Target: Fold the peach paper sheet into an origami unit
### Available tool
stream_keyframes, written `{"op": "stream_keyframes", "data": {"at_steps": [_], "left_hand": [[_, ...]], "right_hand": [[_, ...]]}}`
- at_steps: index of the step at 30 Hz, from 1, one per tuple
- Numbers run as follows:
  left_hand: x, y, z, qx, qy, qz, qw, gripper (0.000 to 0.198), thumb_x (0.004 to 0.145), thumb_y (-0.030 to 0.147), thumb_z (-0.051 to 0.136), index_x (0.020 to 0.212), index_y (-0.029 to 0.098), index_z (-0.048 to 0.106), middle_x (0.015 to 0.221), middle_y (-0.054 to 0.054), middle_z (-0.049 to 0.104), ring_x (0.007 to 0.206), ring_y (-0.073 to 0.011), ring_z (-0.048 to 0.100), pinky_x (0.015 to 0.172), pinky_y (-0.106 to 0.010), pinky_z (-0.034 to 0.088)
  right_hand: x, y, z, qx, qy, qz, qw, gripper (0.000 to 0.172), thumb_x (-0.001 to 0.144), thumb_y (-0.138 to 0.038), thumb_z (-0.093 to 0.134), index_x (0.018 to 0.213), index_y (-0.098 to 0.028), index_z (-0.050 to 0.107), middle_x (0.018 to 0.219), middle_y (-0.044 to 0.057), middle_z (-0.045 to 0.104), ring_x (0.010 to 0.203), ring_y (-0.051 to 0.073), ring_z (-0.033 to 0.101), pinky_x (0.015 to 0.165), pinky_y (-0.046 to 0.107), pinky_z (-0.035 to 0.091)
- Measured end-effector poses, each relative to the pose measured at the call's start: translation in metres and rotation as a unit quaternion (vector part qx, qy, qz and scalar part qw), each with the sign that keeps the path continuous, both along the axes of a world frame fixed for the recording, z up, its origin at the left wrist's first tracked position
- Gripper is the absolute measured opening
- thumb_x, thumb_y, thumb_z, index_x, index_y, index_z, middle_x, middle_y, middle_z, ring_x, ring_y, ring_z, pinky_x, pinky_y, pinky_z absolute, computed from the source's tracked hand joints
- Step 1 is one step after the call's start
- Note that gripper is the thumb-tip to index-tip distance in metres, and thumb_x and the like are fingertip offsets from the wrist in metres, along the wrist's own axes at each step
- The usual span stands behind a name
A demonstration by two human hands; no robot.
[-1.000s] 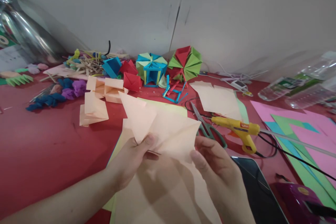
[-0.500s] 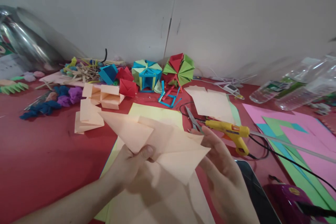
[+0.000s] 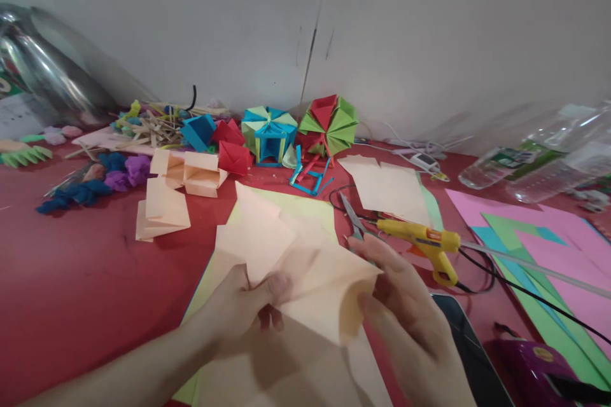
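Between my two hands is a folded sheet of peach paper (image 3: pixel 315 273), creased into pointed flaps and held above the table. My left hand (image 3: pixel 252 296) pinches its lower left part, thumb on top and fingers beneath. At the right end, my right hand (image 3: pixel 405 311) has its fingers and thumb around the edge, where the paper curls. Below lie more peach sheets (image 3: pixel 291 375) on top of yellow paper (image 3: pixel 315 206). Folded peach pieces (image 3: pixel 165 210) and small peach paper boxes (image 3: pixel 203 175) stand to the left.
A yellow glue gun (image 3: pixel 420 232) and scissors (image 3: pixel 353 213) lie to the right, with a black cable. Farther right are coloured sheets (image 3: pixel 568 261), a phone (image 3: pixel 468 350), a purple tool (image 3: pixel 534 362) and plastic bottles (image 3: pixel 539 159). Paper models (image 3: pixel 270 133) line the wall.
The left flap of the folded paper has swung upward, and its right end now curls. My right hand has closed in on that edge; my left hand keeps its pinch.
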State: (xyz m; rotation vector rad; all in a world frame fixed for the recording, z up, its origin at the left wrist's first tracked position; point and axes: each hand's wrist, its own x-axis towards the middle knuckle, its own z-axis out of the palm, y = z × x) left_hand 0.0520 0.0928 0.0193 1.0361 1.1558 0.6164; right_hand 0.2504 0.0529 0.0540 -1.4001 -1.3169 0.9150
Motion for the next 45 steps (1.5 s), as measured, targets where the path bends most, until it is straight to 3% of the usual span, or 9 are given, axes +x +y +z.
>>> {"op": "stream_keyframes", "data": {"at_steps": [5, 11, 16, 21, 25, 31, 36, 41, 45], "left_hand": [[-0.009, 0.008, 0.006, 0.006, 0.056, -0.067, 0.996, 0.058, 0.076, 0.057, 0.053, 0.036, 0.016, 0.045, 0.031, 0.003, 0.039, 0.031, -0.0053, 0.032, 0.037, -0.021, 0.021], [-0.015, 0.015, 0.006, -0.012, -0.014, -0.099, 0.995, 0.052, 0.074, 0.057, 0.055, 0.043, 0.016, 0.045, 0.033, 0.006, 0.037, 0.031, -0.0047, 0.028, 0.036, -0.021, 0.018], [-0.017, 0.012, 0.004, -0.008, -0.015, -0.128, 0.992, 0.05, 0.075, 0.057, 0.054, 0.052, 0.013, 0.057, 0.034, 0.007, 0.035, 0.032, -0.0049, 0.026, 0.036, -0.02, 0.016], [-0.016, 0.01, 0.017, 0.021, 0.02, -0.177, 0.984, 0.052, 0.083, 0.055, 0.043, 0.077, 0.012, 0.073, 0.039, 0.006, 0.037, 0.036, -0.006, 0.028, 0.038, -0.019, 0.021], [-0.013, 0.006, 0.018, 0.06, -0.005, -0.164, 0.985, 0.062, 0.087, 0.058, 0.031, 0.078, 0.013, 0.073, 0.04, 0.004, 0.037, 0.037, -0.007, 0.03, 0.04, -0.018, 0.026], [-0.014, 0.002, 0.017, 0.069, -0.046, -0.227, 0.97, 0.068, 0.078, 0.069, 0.031, 0.069, 0.013, 0.068, 0.046, 0.001, 0.046, 0.038, -0.0072, 0.034, 0.037, -0.018, 0.027], [-0.014, -0.001, 0.012, 0.016, -0.017, -0.247, 0.969, 0.046, 0.07, 0.061, 0.057, 0.068, 0.015, 0.064, 0.056, 0.001, 0.053, 0.041, -0.0072, 0.038, 0.032, -0.016, 0.026], [-0.008, -0.004, 0.01, 0.053, 0.003, -0.225, 0.973, 0.046, 0.081, 0.052, 0.048, 0.055, 0.015, 0.054, 0.051, 0.002, 0.047, 0.041, -0.0058, 0.036, 0.036, -0.015, 0.026], [-0.008, -0.002, 0.007, 0.08, -0.027, -0.212, 0.974, 0.053, 0.08, 0.058, 0.045, 0.049, 0.015, 0.049, 0.046, 0.004, 0.042, 0.041, -0.0058, 0.035, 0.042, -0.017, 0.028]], "right_hand": [[0.013, -0.002, 0.01, 0.05, -0.175, 0.146, 0.972, 0.057, 0.074, -0.028, 0.065, 0.127, -0.034, 0.043, 0.144, 0.004, 0.032, 0.132, 0.027, 0.029, 0.098, 0.037, 0.042], [0.023, -0.001, 0.015, 0.055, -0.231, 0.225, 0.945, 0.067, 0.053, -0.037, 0.082, 0.113, -0.036, 0.05, 0.126, 0.002, 0.049, 0.117, 0.022, 0.051, 0.091, 0.027, 0.048], [0.021, 0.002, 0.014, 0.061, -0.23, 0.181, 0.954, 0.028, 0.076, -0.028, 0.067, 0.101, -0.031, 0.056, 0.105, 0.0, 0.06, 0.099, 0.016, 0.06, 0.081, 0.021, 0.049], [0.005, 0.005, 0.013, 0.048, -0.214, 0.113, 0.969, 0.008, 0.078, -0.031, 0.063, 0.084, -0.026, 0.062, 0.081, -0.001, 0.066, 0.073, 0.015, 0.063, 0.064, 0.021, 0.047], [-0.003, 0.003, 0.01, 0.013, -0.198, 0.04, 0.979, 0.015, 0.077, -0.039, 0.061, 0.075, -0.024, 0.063, 0.071, -0.002, 0.066, 0.064, 0.016, 0.061, 0.057, 0.022, 0.045], [-0.007, 0.001, 0.008, -0.032, -0.161, -0.064, 0.984, 0.025, 0.07, -0.043, 0.066, 0.088, -0.026, 0.063, 0.073, -0.002, 0.068, 0.063, 0.016, 0.061, 0.061, 0.023, 0.046], [-0.007, 0.001, 0.003, -0.033, -0.106, -0.064, 0.992, 0.041, 0.07, -0.044, 0.067, 0.104, -0.025, 0.057, 0.084, 0.001, 0.066, 0.067, 0.016, 0.063, 0.06, 0.024, 0.049], [0.002, 0.004, -0.003, 0.003, -0.036, 0.001, 0.999, 0.058, 0.072, -0.037, 0.067, 0.124, -0.025, 0.042, 0.097, 0.006, 0.064, 0.079, 0.019, 0.064, 0.068, 0.028, 0.052], [-0.001, 0.003, 0.002, -0.034, -0.026, -0.028, 0.999, 0.052, 0.072, -0.039, 0.067, 0.118, -0.023, 0.048, 0.091, 0.004, 0.067, 0.076, 0.018, 0.064, 0.068, 0.028, 0.052]]}}
